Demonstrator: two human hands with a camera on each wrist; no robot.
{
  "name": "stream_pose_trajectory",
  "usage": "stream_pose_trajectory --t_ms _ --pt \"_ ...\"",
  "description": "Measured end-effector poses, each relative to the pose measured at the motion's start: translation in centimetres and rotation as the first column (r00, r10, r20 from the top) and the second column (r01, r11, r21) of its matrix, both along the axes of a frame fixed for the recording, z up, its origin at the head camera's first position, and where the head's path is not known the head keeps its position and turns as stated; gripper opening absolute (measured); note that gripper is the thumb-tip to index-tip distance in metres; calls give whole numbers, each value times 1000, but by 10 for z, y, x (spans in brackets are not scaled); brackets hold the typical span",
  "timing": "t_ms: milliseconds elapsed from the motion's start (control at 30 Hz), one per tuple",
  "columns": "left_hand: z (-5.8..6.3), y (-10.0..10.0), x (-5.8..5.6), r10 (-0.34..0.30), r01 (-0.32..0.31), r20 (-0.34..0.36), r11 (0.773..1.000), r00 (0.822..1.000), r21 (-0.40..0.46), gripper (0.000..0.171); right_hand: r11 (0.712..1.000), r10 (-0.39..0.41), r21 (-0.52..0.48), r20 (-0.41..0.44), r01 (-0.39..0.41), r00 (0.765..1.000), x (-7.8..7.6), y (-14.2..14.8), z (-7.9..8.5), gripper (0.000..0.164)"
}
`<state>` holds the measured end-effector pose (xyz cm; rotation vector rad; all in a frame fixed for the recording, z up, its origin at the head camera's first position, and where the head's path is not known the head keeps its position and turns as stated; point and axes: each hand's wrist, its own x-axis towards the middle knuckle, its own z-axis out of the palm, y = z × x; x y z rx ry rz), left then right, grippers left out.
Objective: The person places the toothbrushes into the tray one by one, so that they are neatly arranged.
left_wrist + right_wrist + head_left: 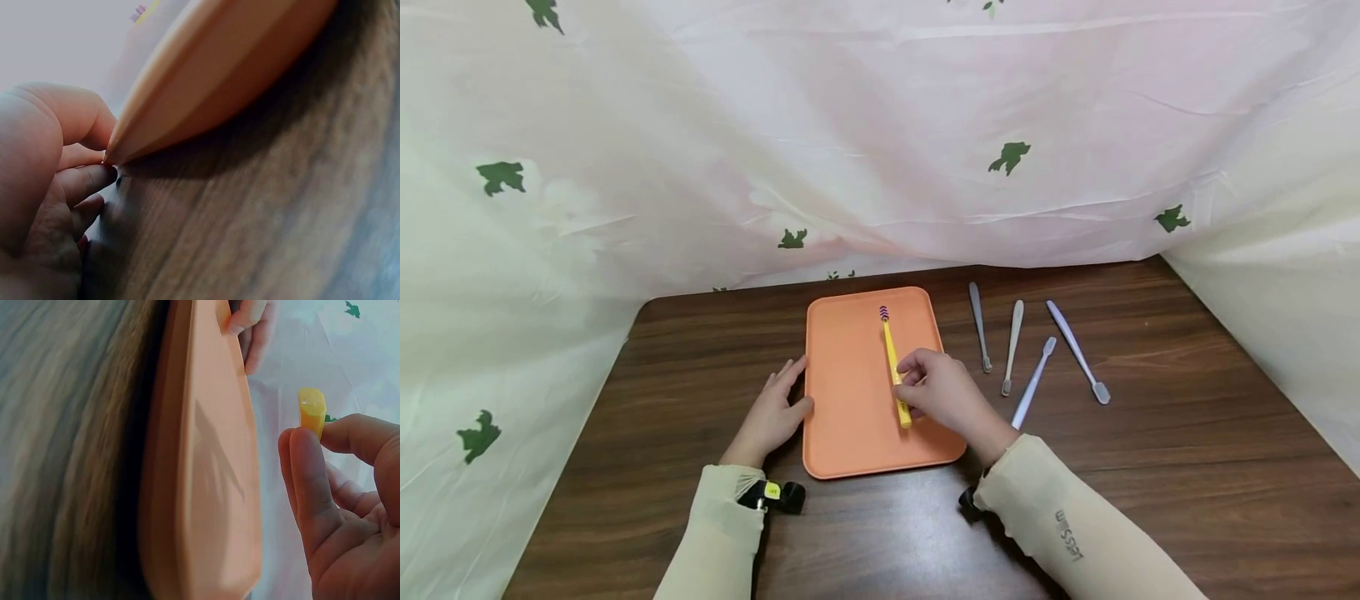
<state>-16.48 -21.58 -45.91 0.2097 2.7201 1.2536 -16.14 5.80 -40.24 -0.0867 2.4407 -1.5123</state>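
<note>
My right hand (946, 385) pinches a yellow toothbrush (891, 350) by its handle, thumb against fingers. The toothbrush hangs above an orange tray (850, 433), its purple-bristled head towards the far side. In the right wrist view the handle end (312, 403) stands apart from the tray, and a shadow falls on the tray's surface. My left hand (775, 412) rests against the tray's left edge, thumb and forefinger spread apart along the rim. In the left wrist view the left hand (47, 150) touches the rim (144, 106); its other fingers are near the wooden tabletop.
Right of the tray lie several toothbrushes: a dark grey one (978, 321), a pale one (1013, 342), a light blue one (1033, 383) and a lavender one (1073, 342). All are on the dark wooden table (1180, 467). A leaf-patterned cloth (880, 150) hangs behind and at the sides.
</note>
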Motion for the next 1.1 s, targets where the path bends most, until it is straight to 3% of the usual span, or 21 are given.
stream_pose_trajectory --t_ms 367,833,1100 --pt "0 3 0 -3 3 -14 1000 1000 12 68 999 43 -15 2 -43 999 -4 -22 0 20" --pt "-2 -1 0 22 -22 16 1000 1000 -16 67 995 100 -9 18 -100 995 -9 -62 -5 20" --pt "0 0 -2 19 -19 12 999 1000 -28 66 991 125 53 -7 -125 992 -11 -77 -13 19"
